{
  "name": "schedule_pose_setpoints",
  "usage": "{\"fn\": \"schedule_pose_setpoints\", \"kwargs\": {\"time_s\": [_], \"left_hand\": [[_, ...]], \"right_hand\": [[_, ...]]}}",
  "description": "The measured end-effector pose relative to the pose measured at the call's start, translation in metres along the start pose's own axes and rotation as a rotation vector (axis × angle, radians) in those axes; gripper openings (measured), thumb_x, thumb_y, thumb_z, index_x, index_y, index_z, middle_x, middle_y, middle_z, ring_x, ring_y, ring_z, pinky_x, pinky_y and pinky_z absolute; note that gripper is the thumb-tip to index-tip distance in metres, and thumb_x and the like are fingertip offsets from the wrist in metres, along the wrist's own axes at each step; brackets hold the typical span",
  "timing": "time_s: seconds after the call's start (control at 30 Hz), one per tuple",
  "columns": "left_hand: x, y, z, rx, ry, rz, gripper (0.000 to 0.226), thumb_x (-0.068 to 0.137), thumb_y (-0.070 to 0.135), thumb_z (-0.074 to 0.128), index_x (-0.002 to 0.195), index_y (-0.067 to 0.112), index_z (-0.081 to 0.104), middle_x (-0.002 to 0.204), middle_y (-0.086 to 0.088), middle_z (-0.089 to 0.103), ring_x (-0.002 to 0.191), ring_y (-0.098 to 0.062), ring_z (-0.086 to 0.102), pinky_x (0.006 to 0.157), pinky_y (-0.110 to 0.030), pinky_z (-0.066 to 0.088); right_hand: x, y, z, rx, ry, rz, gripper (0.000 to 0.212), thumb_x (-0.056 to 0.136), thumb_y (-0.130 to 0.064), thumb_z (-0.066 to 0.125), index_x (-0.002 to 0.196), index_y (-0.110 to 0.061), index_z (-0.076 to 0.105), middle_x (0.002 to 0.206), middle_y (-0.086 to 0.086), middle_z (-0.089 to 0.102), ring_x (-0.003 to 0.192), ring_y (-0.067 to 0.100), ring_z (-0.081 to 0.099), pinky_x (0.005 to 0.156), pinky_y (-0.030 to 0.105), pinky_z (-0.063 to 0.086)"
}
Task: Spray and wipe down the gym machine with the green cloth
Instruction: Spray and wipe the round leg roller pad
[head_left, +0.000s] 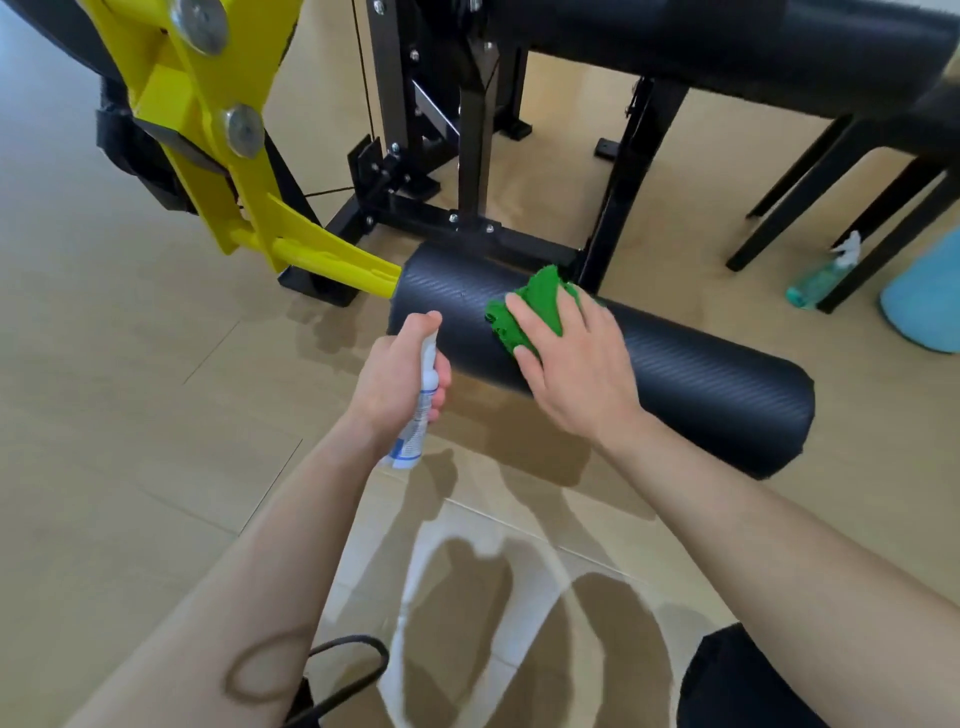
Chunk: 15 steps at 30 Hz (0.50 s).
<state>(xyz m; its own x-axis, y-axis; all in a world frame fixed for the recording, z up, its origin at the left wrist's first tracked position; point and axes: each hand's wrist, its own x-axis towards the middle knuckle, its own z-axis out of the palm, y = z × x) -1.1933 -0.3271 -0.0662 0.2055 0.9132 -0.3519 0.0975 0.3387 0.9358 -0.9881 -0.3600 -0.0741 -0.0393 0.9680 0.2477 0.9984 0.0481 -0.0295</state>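
Observation:
A black foam roller pad (691, 379) of the gym machine lies low across the middle, joined to a yellow lever arm (332, 260). My right hand (576, 369) presses a crumpled green cloth (540, 306) flat onto the top of the pad, near its left end. My left hand (400, 379) grips a small white spray bottle (418, 415), its nozzle end pointing at the pad's left end, with a finger on top of it.
The black machine frame (467, 156) stands behind the pad, a second black pad (727, 47) above. At the right are dark furniture legs (810, 208), a teal spray bottle (821, 275) on the floor and a light blue object (930, 301). The floor is tiled beige.

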Motion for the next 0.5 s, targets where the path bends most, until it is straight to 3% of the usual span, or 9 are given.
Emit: {"fn": "schedule_pose_setpoints", "kwargs": {"time_s": [0.13, 0.27, 0.4, 0.5], "left_hand": [[0.018, -0.004, -0.015, -0.044, 0.061, 0.032, 0.060, 0.096, 0.052, 0.049, 0.055, 0.008, 0.054, 0.050, -0.012, 0.046, 0.044, -0.024, 0.041, 0.047, -0.028, 0.039], [0.029, -0.003, -0.020, -0.166, 0.158, 0.043, 0.057, 0.098, 0.045, 0.050, 0.054, 0.009, 0.053, 0.049, -0.008, 0.046, 0.044, -0.023, 0.042, 0.047, -0.028, 0.038], [0.029, -0.004, -0.016, -0.095, 0.127, 0.017, 0.059, 0.090, 0.054, 0.050, 0.049, 0.011, 0.055, 0.050, -0.012, 0.046, 0.044, -0.024, 0.041, 0.048, -0.029, 0.039], [0.026, -0.002, -0.011, -0.002, 0.048, 0.009, 0.061, 0.093, 0.055, 0.048, 0.054, 0.007, 0.054, 0.051, -0.013, 0.046, 0.044, -0.024, 0.041, 0.050, -0.030, 0.039]], "right_hand": [[0.052, -0.046, 0.030, -0.104, 0.042, -0.128, 0.054, 0.097, -0.044, 0.047, 0.150, -0.030, 0.044, 0.145, 0.020, 0.048, 0.130, 0.047, 0.043, 0.105, 0.054, 0.039], [0.091, -0.090, 0.041, -0.155, -0.041, -0.223, 0.055, 0.096, -0.042, 0.029, 0.146, -0.031, 0.048, 0.147, 0.022, 0.046, 0.132, 0.053, 0.041, 0.108, 0.057, 0.036], [0.050, -0.035, 0.031, -0.205, -0.056, -0.260, 0.057, 0.099, -0.051, 0.045, 0.154, -0.038, 0.035, 0.154, 0.019, 0.041, 0.138, 0.047, 0.038, 0.113, 0.054, 0.034], [-0.003, 0.020, 0.018, -0.216, -0.061, -0.160, 0.058, 0.102, -0.053, 0.040, 0.157, -0.038, 0.029, 0.152, 0.020, 0.044, 0.140, 0.043, 0.038, 0.115, 0.052, 0.033]]}}
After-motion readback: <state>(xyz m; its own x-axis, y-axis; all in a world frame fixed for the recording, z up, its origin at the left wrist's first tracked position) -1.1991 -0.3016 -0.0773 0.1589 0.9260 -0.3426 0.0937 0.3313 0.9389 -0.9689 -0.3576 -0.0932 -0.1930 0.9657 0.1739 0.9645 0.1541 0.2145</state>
